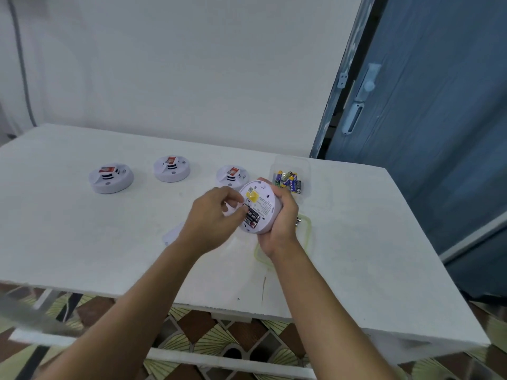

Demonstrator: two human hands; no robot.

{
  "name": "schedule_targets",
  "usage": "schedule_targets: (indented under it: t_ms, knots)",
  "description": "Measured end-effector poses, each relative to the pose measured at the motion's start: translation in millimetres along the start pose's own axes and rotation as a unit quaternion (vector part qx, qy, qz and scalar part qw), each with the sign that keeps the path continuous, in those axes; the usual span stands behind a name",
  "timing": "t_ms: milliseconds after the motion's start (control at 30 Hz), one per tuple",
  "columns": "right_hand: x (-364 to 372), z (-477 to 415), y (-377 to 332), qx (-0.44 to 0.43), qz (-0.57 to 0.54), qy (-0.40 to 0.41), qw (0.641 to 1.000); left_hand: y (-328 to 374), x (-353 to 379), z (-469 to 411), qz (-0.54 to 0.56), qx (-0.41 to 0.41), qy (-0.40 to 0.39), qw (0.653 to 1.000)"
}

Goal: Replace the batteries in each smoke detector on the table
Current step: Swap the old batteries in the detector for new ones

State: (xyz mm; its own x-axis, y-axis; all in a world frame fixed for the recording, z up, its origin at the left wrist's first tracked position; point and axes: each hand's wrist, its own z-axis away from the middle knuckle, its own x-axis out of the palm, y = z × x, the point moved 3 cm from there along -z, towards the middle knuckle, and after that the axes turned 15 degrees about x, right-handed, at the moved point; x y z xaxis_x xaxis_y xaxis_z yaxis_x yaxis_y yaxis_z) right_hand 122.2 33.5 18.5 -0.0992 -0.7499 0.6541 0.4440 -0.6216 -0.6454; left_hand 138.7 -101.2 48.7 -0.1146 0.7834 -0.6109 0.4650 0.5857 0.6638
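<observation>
My right hand (279, 223) grips a round white smoke detector (263, 204) above the table, its back turned toward me. Black batteries (252, 218) sit in its uncovered compartment. The fingertips of my left hand (212, 215) pinch at the upper end of those batteries. Three more white smoke detectors stand in a row further back: one on the left (111, 178), one in the middle (171, 169), one nearer the right (232, 175) just behind my hands.
A clear container (290, 171) with several loose batteries sits at the back right of the white table (82, 242). A second clear container with a greenish rim (308, 229) lies under my right hand. A white cover piece (172, 233) lies beside my left wrist. A blue door stands at the right.
</observation>
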Motion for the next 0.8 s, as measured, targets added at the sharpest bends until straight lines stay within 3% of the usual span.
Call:
schedule_targets:
  t_ms: [333,567,800]
  knots:
    - [-22,-1,-17,-0.069,-0.017,0.067,0.995,9,39,-7,0.074,-0.045,0.002,0.996]
    - [-39,2,-26,-0.096,-0.02,0.084,0.992,12,62,-18,0.183,-0.057,-0.022,0.981]
    - [-51,9,-35,-0.135,-0.029,0.095,0.986,14,81,-24,0.184,-0.052,-0.036,0.981]
